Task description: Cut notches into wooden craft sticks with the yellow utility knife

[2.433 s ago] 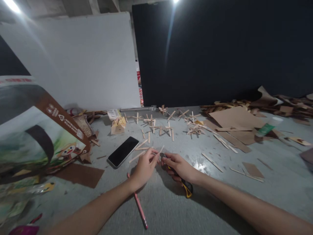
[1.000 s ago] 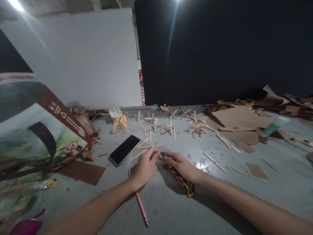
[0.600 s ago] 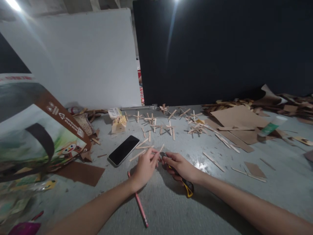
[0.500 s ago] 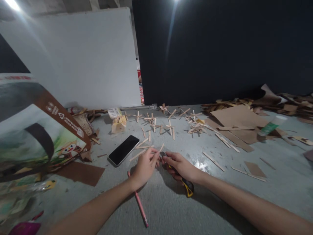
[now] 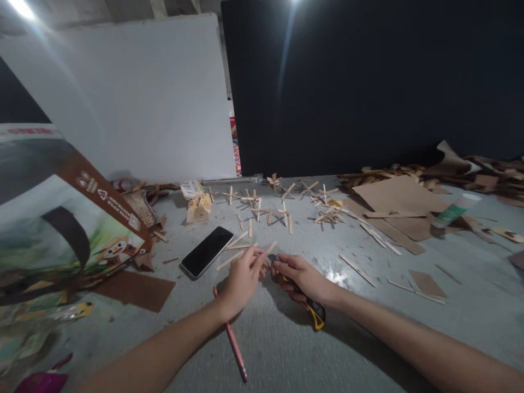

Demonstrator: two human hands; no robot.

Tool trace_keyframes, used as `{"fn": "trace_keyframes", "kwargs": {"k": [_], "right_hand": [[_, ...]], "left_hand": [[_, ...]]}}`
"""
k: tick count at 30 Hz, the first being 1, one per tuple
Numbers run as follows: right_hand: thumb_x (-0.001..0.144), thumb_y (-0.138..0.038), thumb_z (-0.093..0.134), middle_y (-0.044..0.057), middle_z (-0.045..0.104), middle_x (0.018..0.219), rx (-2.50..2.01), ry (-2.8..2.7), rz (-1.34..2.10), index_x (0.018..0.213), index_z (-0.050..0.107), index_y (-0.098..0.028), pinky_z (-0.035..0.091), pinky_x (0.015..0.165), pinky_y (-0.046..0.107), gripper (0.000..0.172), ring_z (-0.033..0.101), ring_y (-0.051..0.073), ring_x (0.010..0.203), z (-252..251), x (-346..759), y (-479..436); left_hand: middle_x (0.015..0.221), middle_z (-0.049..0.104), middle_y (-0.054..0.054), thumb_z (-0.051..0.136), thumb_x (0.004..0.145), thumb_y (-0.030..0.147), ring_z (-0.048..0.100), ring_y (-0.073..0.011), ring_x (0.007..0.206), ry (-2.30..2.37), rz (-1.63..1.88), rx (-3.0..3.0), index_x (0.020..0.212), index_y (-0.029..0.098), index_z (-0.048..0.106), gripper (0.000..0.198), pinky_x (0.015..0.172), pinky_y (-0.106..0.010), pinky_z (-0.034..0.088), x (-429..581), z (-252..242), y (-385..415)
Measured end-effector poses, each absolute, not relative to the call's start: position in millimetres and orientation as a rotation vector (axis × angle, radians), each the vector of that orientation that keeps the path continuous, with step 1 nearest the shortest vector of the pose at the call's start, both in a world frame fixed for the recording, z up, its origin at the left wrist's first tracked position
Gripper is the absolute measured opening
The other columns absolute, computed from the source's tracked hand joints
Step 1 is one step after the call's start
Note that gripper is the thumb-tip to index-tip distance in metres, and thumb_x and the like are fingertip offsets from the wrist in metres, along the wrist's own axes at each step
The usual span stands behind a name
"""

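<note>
Between the thumb and fingers of my left hand (image 5: 244,278) is a thin wooden stick (image 5: 271,248), its upper end pointing up and right. My right hand (image 5: 303,277) is closed round a black and yellow utility knife (image 5: 317,315), whose tip end lies close to the stick. Whether the blade touches the wood is too small to tell. A pink pencil (image 5: 235,346) lies partly under my left wrist. Left of that hand, several loose sticks (image 5: 230,261) rest beside a black-screened phone (image 5: 207,252).
Beyond my hands stand several small crossed-stick pieces (image 5: 285,213). Cardboard sheets (image 5: 397,204) and a green and white glue stick (image 5: 456,210) are at the right. A large printed box (image 5: 102,202) leans at the left. White and black panels (image 5: 368,87) close off the back.
My hands stay in nearly the same place. The stick in my left hand has shifted slightly to the right, and the knife's rear end has moved very slightly.
</note>
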State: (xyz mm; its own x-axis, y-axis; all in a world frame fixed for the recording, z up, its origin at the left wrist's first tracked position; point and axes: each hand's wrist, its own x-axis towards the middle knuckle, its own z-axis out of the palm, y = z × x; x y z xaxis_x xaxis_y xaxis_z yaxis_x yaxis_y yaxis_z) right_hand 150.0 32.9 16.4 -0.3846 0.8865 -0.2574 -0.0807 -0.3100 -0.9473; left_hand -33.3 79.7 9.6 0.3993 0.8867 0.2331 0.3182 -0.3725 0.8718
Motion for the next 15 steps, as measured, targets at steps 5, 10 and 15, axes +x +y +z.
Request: {"fn": "trace_keyframes", "kwargs": {"k": [5, 10, 15], "right_hand": [[0.088, -0.068, 0.064, -0.013, 0.041, 0.055, -1.083, -1.199, 1.762, 0.091, 0.048, -0.024, 0.027, 0.028, 0.018, 0.047, 0.029, 0.004, 0.031, 14.5, 150.7, 31.7], [0.086, -0.07, 0.064, -0.013, 0.041, 0.056, -1.094, -1.216, 1.753, 0.09, 0.047, -0.024, 0.03, 0.026, 0.019, 0.049, 0.029, 0.005, 0.031, 16.6, 149.7, 31.4], [0.085, -0.072, 0.063, -0.013, 0.04, 0.055, -1.107, -1.233, 1.749, 0.089, 0.046, -0.025, 0.03, 0.026, 0.018, 0.05, 0.029, 0.005, 0.031, 18.1, 148.5, 31.8]], "left_hand": [[0.069, 0.072, -0.002, 0.051, 0.099, 0.048, 0.068, -0.0185, 0.063, 1.052, 0.932, 1.809, 0.101, 0.02, 0.058, 0.029, 0.063, -0.029, 0.049, -33.0, 7.2, 83.5], [0.071, 0.073, -0.003, 0.051, 0.099, 0.047, 0.068, -0.0184, 0.063, 1.031, 0.916, 1.8, 0.1, 0.02, 0.057, 0.028, 0.062, -0.028, 0.049, -32.6, 6.8, 84.2], [0.07, 0.073, -0.002, 0.052, 0.099, 0.043, 0.068, -0.0181, 0.064, 0.989, 0.908, 1.828, 0.098, 0.02, 0.059, 0.025, 0.062, -0.028, 0.049, -31.4, 10.2, 81.0]]}}
